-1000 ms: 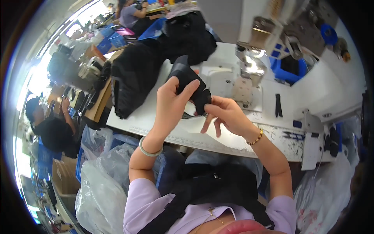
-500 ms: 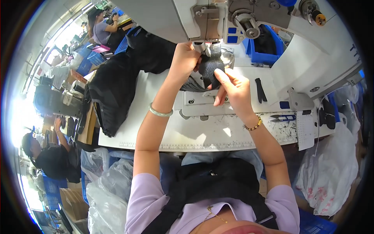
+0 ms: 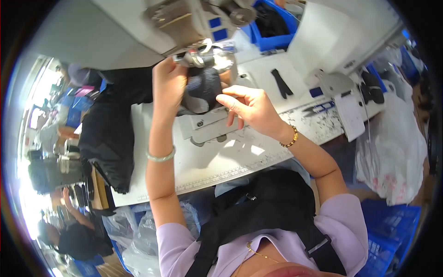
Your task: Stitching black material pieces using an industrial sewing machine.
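A dark, ribbed piece of fabric (image 3: 203,87) is bunched under the head of a white sewing machine (image 3: 173,23). My left hand (image 3: 168,85) is closed on its left side, close to the metal presser parts (image 3: 196,57), with the fingertips mostly hidden. At the fabric's right edge, my right hand (image 3: 249,106) pinches it between thumb and forefinger, the other fingers loosely curled below. A large black garment (image 3: 110,129) lies heaped to the left of my left forearm.
On the white table (image 3: 240,157) lie a black strip (image 3: 281,83), blue-handled thread snips (image 3: 318,109) and scattered thread bits. Behind stands a blue bin (image 3: 277,37) of black cloth. Plastic bags (image 3: 392,152) hang at the right; another person (image 3: 78,235) sits at the left.
My head has turned, so the scene appears tilted and shifted left. Both hands stay at the fabric; the right thumb has slid from its top to its right edge.
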A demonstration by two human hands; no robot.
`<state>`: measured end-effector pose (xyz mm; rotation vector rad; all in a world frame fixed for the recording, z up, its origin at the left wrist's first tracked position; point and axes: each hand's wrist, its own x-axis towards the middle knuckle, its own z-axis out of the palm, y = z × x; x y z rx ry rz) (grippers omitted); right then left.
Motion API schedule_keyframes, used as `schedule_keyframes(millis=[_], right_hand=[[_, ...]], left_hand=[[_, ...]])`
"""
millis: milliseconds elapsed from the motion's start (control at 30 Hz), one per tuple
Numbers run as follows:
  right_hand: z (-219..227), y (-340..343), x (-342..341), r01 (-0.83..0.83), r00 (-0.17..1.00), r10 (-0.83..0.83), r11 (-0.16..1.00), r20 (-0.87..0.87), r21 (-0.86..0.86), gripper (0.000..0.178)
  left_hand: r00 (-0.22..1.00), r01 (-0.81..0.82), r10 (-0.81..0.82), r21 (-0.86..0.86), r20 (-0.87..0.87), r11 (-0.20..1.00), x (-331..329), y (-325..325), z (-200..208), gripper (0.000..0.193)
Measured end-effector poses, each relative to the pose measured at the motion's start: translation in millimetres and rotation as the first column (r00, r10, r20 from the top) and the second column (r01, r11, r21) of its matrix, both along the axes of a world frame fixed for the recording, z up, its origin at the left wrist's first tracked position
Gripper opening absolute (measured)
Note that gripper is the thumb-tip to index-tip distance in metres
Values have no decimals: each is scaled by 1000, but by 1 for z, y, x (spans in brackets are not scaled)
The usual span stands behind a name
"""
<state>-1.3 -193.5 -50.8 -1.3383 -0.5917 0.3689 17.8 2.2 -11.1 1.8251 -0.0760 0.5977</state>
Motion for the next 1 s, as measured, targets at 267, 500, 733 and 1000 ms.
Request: schedule_keyframes(millis=[267, 500, 733, 1000], right_hand=[[-73, -111, 57, 764, 600, -391, 540, 699, -354, 17], [-65, -104, 78, 549, 836, -407, 614, 368, -567, 18], [-73, -104, 71, 588, 808, -438, 642, 394, -492, 17], [-65, -97, 68, 710, 660, -220, 496, 718, -500, 14]], left_hand=[[815, -444, 83, 525, 574, 726, -57, -17, -24, 16], [729, -386, -243, 678, 640, 626, -91, -10, -69, 14], [782, -137, -370, 717, 502, 684, -88, -41, -83, 17], [790, -12, -436, 722, 431, 691, -84, -48, -94, 18]])
